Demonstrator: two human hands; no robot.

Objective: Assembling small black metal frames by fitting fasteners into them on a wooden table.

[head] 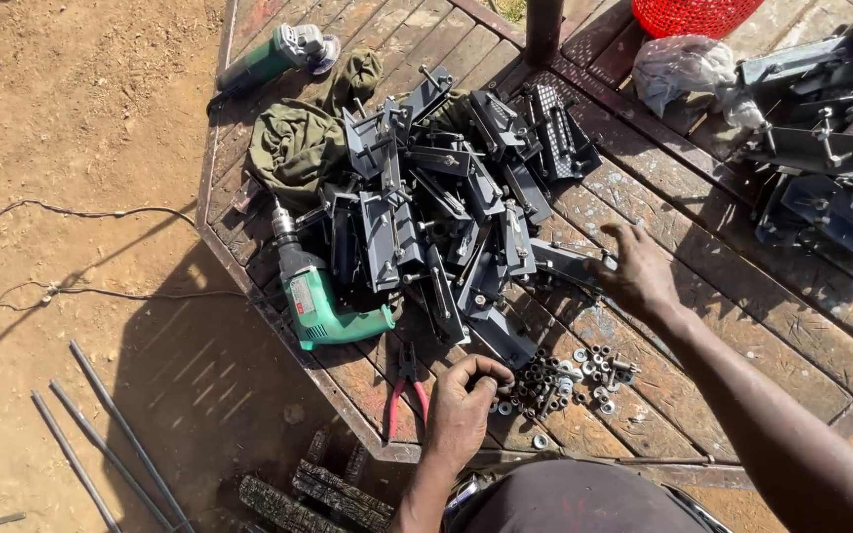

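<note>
It was an outdoor metalworking site: beside the green drill (320,296) lay a heap of grey metal brackets (446,217), with bare dirt ground (71,118) left of it.

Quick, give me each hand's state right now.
Left hand: fingers curled shut, pinching something small at the pile of nuts and washers; which piece cannot be told.
Right hand: open, fingers spread, touching a grey metal bracket.

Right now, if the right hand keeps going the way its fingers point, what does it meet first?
The right hand points left toward the heap of dark metal brackets. It would likely first meet the nearest bracket, which its fingertips seem to touch already; depth is unclear.
</note>
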